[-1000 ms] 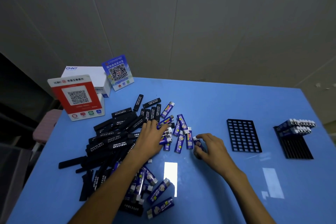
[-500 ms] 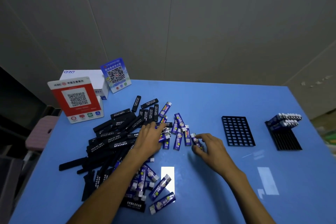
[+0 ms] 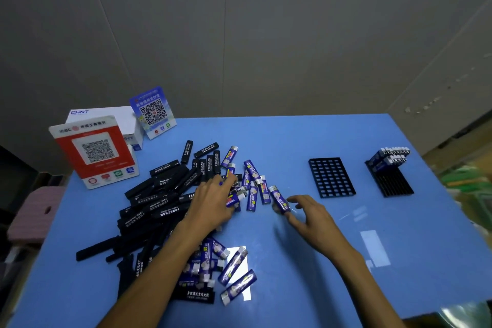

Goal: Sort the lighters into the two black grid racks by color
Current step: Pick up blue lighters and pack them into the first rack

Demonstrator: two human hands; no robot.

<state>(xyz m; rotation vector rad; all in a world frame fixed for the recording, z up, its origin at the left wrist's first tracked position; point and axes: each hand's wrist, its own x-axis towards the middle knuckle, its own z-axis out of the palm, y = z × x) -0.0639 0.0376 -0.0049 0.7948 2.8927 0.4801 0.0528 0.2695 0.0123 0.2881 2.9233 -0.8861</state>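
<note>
While the black lighters [image 3: 159, 194] lie heaped left of the empty grid rack [image 3: 331, 177], I see my left hand [image 3: 213, 201] spread flat on blue lighters [image 3: 253, 189]; my right hand [image 3: 310, 217] pinches one blue lighter [image 3: 279, 198]; the far rack [image 3: 390, 177], right of it, holds blue ones.

From my remote view, the blue table [image 3: 332, 261] has a smooth, glossy top that mirrors the ceiling light at lower centre. I read the black lighters [image 3: 159, 194] as matt plastic with white print. The blue lighters [image 3: 234, 265] carry glossy printed wraps and shiny metal caps. Both grid racks [image 3: 331, 178] look like matt black plastic. At upper left, the QR sign [image 3: 97, 152] looks like glossy plastic.
</note>
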